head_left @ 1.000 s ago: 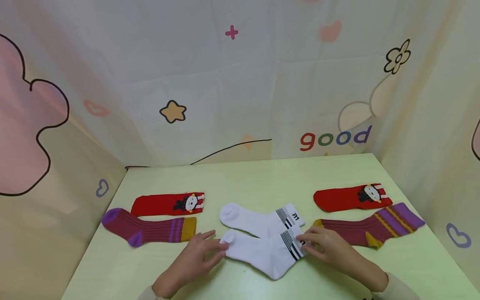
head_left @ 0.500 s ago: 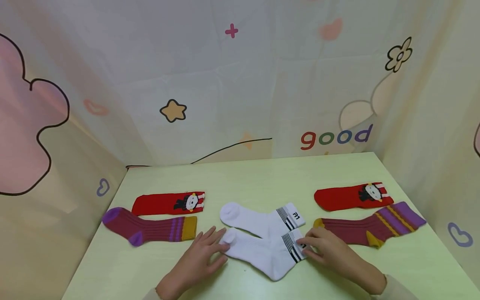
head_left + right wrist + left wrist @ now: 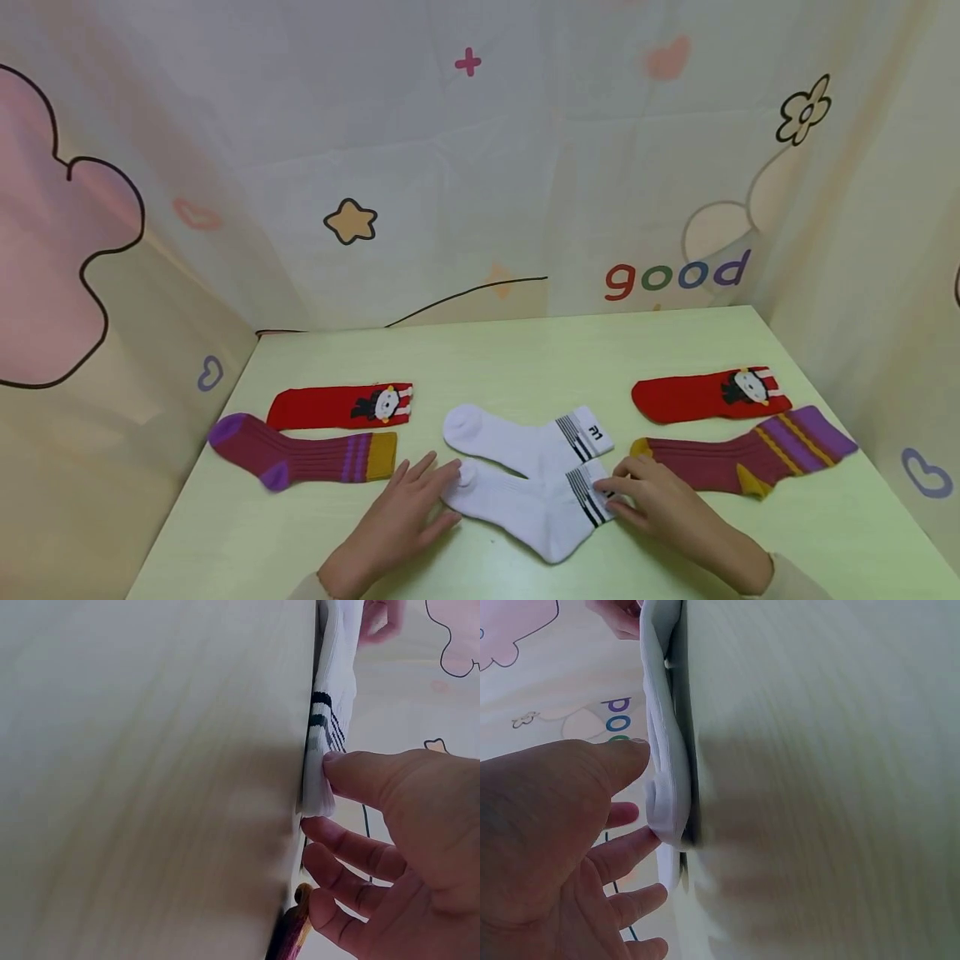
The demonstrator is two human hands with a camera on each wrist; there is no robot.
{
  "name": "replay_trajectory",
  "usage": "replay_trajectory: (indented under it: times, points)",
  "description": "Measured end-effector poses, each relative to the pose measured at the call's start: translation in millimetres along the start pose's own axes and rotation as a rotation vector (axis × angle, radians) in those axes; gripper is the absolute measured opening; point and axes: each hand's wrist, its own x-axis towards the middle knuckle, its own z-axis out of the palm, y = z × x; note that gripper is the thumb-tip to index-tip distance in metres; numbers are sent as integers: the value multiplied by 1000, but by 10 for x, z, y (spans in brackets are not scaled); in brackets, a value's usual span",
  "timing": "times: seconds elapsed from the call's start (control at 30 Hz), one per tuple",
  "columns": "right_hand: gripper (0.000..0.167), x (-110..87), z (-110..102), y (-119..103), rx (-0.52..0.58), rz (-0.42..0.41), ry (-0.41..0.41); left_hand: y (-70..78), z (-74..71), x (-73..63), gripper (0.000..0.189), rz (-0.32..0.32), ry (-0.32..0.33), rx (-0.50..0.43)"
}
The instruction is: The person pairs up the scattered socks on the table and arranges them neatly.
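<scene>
Two white socks lie flat, one behind the other: the near sock (image 3: 510, 504) and the far sock (image 3: 491, 437), both with black stripes at the cuff. My left hand (image 3: 405, 512) touches the near sock's toe with extended, spread fingers. In the left wrist view, a fingertip (image 3: 654, 834) meets the rolled toe while the thumb stays apart from the other fingers. My right hand (image 3: 663, 507) rests at the near sock's striped cuff. In the right wrist view its thumb (image 3: 341, 765) lies against the cuff, with loosely bent fingers by the cuff's end.
On the left of the table (image 3: 525, 358) lie a red sock (image 3: 315, 408) with a cartoon figure and a maroon-purple sock (image 3: 315, 458). A matching red sock (image 3: 682, 397) and a maroon striped sock (image 3: 697, 462) lie right. A printed curtain (image 3: 420, 167) stands behind.
My left hand has shifted slightly forward, its fingers reaching further past the near sock's toe. The right hand stays at the cuff, and the socks keep their places.
</scene>
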Motion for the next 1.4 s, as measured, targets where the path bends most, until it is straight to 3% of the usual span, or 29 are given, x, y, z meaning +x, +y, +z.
replay_trajectory:
  times: [0.2,0.7,0.8,0.93,1.1,1.4]
  points:
    - [27,9,-2,-5,8,20,-29,-4,22,-2,53,20,-10,50]
    - [27,35,4,1,0,52,-68,16,-10,3,50,10,-19,43]
    - [27,43,-12,2,7,53,-73,25,-29,20,41,23,14,53]
    - [34,59,-35,-3,-9,19,-39,32,-48,62,32,52,122,61]
    - [51,107,-65,-15,-7,-6,-29,43,-52,130,34,76,237,92]
    - [62,201,-76,-14,46,5,-167,60,15,264,39,106,235,97]
